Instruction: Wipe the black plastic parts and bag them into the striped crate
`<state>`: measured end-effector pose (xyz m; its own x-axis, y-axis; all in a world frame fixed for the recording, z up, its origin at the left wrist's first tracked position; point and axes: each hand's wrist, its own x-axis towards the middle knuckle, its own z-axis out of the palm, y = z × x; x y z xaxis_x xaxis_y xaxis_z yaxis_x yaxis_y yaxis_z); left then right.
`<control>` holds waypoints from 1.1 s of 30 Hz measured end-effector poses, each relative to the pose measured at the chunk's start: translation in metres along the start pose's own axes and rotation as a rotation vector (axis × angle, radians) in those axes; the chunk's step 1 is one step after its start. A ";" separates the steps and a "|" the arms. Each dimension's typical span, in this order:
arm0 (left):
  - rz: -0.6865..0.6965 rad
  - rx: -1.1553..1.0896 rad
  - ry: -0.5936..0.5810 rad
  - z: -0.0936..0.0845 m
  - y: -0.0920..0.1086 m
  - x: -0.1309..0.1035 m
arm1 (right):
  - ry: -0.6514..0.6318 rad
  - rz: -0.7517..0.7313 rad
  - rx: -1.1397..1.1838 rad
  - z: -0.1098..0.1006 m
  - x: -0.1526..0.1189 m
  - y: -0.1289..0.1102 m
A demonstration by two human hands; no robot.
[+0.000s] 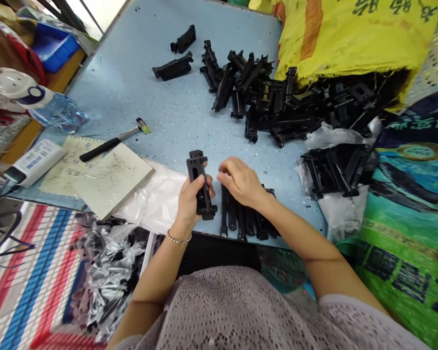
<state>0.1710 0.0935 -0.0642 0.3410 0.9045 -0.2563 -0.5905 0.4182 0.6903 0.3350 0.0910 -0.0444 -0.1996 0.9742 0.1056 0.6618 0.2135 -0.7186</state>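
My left hand (pixel 190 197) is wrapped around a black plastic part (pixel 200 182), long and narrow with notched ends, held above the table's near edge. Just to its right is my right hand (pixel 243 182), fingers curled with thumb and forefinger close together; whether anything small is pinched there cannot be made out. Below the right hand lies a row of similar black parts (pixel 243 218), side by side at the edge and partly covered by that hand. White plastic bags (pixel 156 194) lie flat left of my left hand.
A heap of black parts (pixel 255 92) spills from a yellow sack (pixel 350 39). More sit in a clear bag (pixel 336 170). At left are a small hammer (pixel 109 143), a board (pixel 113 180), a white box-shaped device (pixel 36 163) and a water bottle (pixel 40 99). A striped basket (pixel 25 272) holds bagged pieces.
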 end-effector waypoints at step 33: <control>-0.280 -0.018 -0.032 0.014 -0.056 0.028 | 0.267 0.420 -0.314 -0.027 -0.075 0.053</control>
<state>0.2236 0.0940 -0.1009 0.5155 0.7505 -0.4135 -0.4826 0.6530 0.5836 0.4044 0.0312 -0.0718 0.2879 0.9561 0.0543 0.8353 -0.2229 -0.5026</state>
